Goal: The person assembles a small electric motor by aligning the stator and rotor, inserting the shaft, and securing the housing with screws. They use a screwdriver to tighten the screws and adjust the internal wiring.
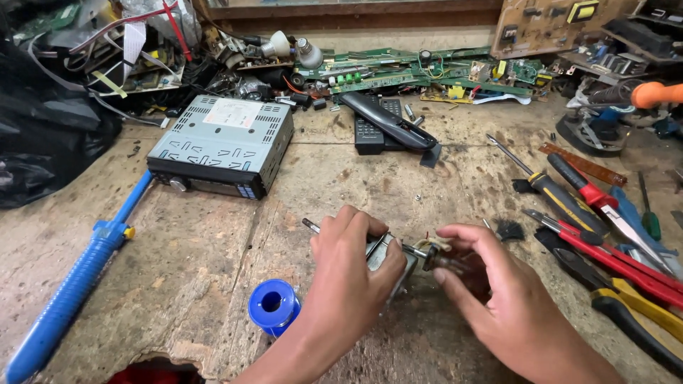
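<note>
Left hand (352,267): closed around a small metal-cased component (393,257) held low over the wooden workbench (213,235), a thin rod (311,225) jutting past the knuckles.
Right hand (491,281): fingertips pinched on the component's wired end (435,254).
Technique: judged best braced steady by the left hand, the right working lightly.
Nearby: blue solder spool (272,306), just beside the left wrist.
Hidden: component body mostly covered; type unclear.

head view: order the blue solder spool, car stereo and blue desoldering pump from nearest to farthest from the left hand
1. blue solder spool, just left of the left hand.
2. car stereo, up and left, farther back on the bench.
3. blue desoldering pump, far left.
</note>
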